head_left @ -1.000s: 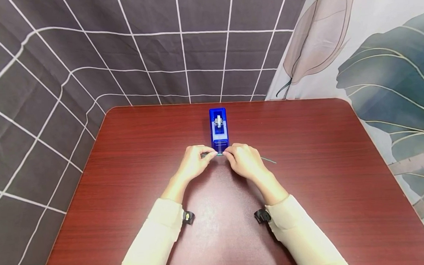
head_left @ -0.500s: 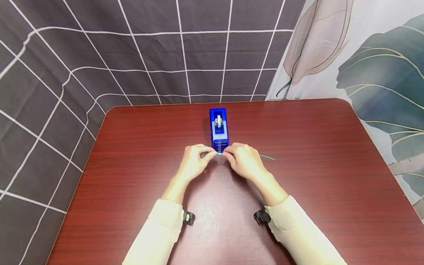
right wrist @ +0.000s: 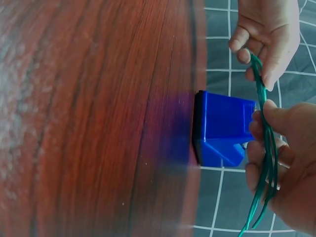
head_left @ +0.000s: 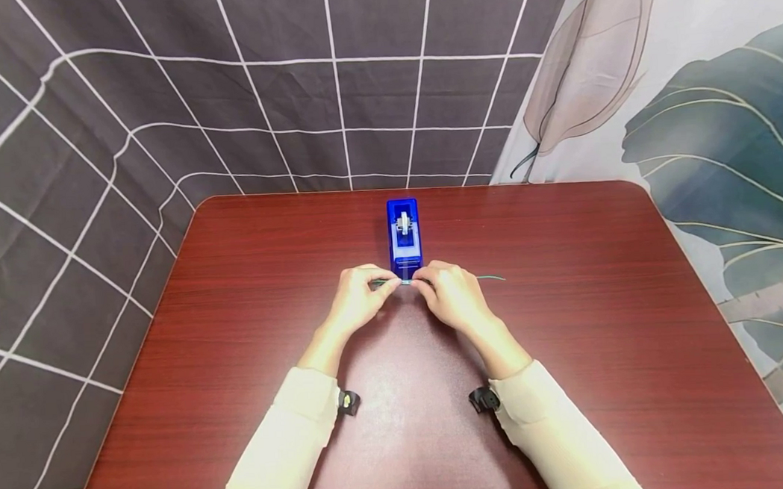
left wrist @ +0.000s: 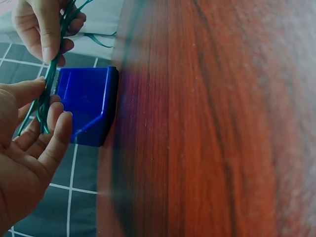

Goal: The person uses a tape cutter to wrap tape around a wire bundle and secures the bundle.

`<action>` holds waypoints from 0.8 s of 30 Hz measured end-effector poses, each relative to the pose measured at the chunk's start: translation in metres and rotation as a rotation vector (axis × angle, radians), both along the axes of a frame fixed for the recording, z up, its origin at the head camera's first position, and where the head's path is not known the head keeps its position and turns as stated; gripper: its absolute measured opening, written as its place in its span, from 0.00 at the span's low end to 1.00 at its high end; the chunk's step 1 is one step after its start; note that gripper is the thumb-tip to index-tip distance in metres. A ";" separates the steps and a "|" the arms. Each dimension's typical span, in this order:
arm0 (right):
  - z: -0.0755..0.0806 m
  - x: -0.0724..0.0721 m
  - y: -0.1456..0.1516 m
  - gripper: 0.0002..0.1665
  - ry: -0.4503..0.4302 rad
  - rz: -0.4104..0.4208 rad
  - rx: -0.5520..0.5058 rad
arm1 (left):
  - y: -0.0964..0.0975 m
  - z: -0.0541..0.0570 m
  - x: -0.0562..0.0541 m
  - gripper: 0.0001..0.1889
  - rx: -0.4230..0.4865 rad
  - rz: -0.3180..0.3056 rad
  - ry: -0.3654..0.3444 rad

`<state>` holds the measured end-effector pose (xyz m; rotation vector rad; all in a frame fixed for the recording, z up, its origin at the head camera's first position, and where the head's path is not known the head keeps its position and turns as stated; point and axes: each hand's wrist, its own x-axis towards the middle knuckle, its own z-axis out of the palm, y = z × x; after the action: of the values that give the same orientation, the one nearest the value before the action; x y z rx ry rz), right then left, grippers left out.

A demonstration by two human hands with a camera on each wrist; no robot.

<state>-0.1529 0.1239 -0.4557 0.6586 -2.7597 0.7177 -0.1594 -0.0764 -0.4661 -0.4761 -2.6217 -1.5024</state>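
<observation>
My left hand point(head_left: 359, 297) and right hand point(head_left: 454, 294) meet at the near end of a blue tape dispenser point(head_left: 406, 252). Between thumb and fingers, each pinches a bundle of thin green strands point(right wrist: 267, 148), with a short stretch showing between the hands. The wrist views show the bundle raised off the table, against the dispenser's cutting end. Loose strand ends trail past the right hand. Shorter ends point(left wrist: 45, 123) hang by the left fingers. A roll of clear tape point(head_left: 404, 223) sits in the dispenser. Whether tape touches the strands is hard to tell.
The dispenser stands on a reddish-brown wooden table point(head_left: 247, 306), towards its far edge. A dark curtain with white grid lines point(head_left: 382, 95) hangs behind and left. To the right hangs a pale leaf-patterned curtain point(head_left: 727, 127).
The strand end beyond my right hand has swung up from a downward slant to nearly level. Green now shows beside my left fingers too. Both hands have barely shifted; the dispenser stays put.
</observation>
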 end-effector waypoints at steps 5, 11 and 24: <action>0.000 0.000 0.001 0.05 0.017 0.000 -0.007 | 0.001 -0.001 -0.001 0.05 0.000 -0.002 0.014; 0.000 -0.001 0.001 0.04 0.040 0.007 0.004 | 0.001 -0.003 -0.002 0.05 -0.007 -0.001 0.059; -0.001 -0.005 0.005 0.04 0.118 0.081 0.012 | 0.005 -0.004 -0.003 0.06 -0.012 0.011 0.101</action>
<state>-0.1579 0.1292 -0.4569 0.7932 -2.6448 0.6574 -0.1624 -0.0718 -0.4704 -0.5236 -2.5537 -1.4218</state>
